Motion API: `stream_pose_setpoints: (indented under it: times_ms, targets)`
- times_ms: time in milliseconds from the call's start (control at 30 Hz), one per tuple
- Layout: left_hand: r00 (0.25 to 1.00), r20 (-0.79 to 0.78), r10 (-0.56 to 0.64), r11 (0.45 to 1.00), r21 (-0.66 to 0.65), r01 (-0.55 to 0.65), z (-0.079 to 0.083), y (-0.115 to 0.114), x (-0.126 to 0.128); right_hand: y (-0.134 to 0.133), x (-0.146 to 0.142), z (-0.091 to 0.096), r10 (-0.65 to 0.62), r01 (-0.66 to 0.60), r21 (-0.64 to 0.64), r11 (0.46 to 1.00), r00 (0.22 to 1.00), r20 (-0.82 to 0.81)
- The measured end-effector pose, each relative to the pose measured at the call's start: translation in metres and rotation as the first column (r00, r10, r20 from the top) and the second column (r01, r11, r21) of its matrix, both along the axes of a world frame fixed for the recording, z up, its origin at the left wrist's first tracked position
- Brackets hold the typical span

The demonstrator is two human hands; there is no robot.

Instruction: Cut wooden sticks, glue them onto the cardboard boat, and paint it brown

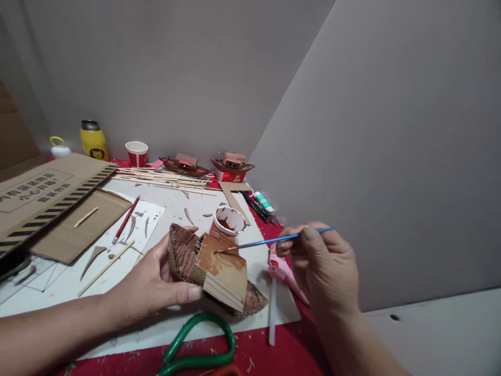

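My left hand (152, 284) grips a cardboard boat model (213, 269) from its left side, thumb along the front edge. The model's cabin roof is partly painted brown. My right hand (321, 263) pinches a thin blue paintbrush (274, 241), whose tip touches the roof of the model. Just behind the model stands a red-and-white paper cup (229, 221) with brown paint inside.
A pink glue gun (282, 271) with a glue stick lies right of the model; green-handled scissors (199, 339) lie in front. Cardboard sheets (78, 222), a red pencil (125, 220), wooden sticks (164, 180), two finished boat models (207, 164), a second cup (136, 153) and a yellow bottle (94, 141) sit behind.
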State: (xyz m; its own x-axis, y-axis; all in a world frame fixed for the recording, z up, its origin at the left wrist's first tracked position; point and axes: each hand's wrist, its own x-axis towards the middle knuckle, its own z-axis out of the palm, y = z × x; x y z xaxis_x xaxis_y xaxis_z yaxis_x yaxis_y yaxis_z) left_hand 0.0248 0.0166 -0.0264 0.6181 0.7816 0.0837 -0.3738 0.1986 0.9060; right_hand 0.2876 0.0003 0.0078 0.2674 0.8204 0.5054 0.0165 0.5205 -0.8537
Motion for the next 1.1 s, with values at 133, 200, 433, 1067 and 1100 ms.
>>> stream_pose_setpoints:
  times_ms: [133,200,433,1067,1100]
  targets:
    - [1.0,0.014,-0.007,1.0,0.009,0.007,-0.003,0.0,-0.001,-0.001,0.0,0.0,0.076,-0.075,-0.006,0.997,0.997,0.03]
    - [1.0,0.014,-0.003,1.0,0.012,0.003,-0.004,0.0,-0.001,-0.002,-0.001,0.0,0.045,-0.045,0.021,0.999,0.998,0.034]
    - [1.0,0.02,-0.01,1.0,0.013,0.01,-0.002,0.0,0.0,-0.004,-0.002,0.001,0.067,-0.068,0.034,0.997,0.997,0.024]
    - [0.992,-0.098,0.077,0.995,0.077,-0.07,0.002,-0.004,-0.001,-0.006,-0.007,-0.004,-0.146,0.146,0.229,0.962,0.989,-0.016]
    - [0.99,-0.108,0.095,0.992,0.089,-0.086,0.002,-0.005,-0.002,-0.007,-0.007,-0.004,-0.145,0.141,0.229,0.963,0.989,-0.003]
